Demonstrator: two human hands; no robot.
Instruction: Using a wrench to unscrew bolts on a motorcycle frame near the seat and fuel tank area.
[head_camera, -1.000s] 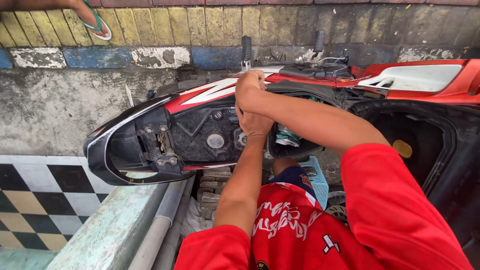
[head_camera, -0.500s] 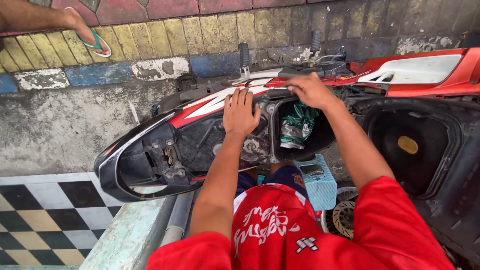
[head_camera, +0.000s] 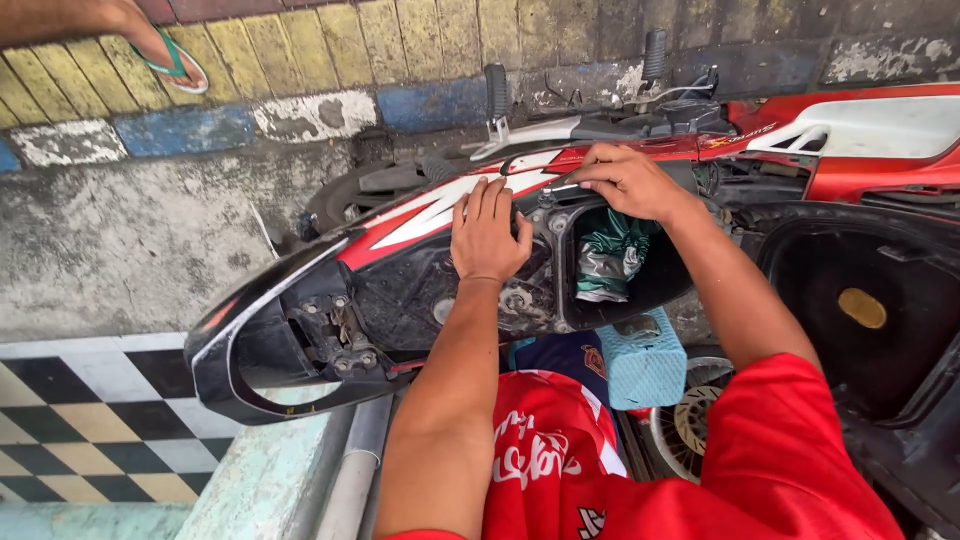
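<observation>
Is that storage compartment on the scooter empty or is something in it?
Not empty: a crumpled green cloth sits inside the open compartment, below the right hand.

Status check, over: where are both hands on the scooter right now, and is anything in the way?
Left hand flat on scooter body panel, holding nothing. Right hand gripping compartment rim. Green cloth stuffed inside the opening.

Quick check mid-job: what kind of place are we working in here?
Probably an outdoor, roadside repair spot. A red, white and black scooter stands stripped of panels beside a stained concrete wall topped with painted bricks. Both hands, left hand and right hand, rest on its open body, over a checkered tile floor.
</observation>
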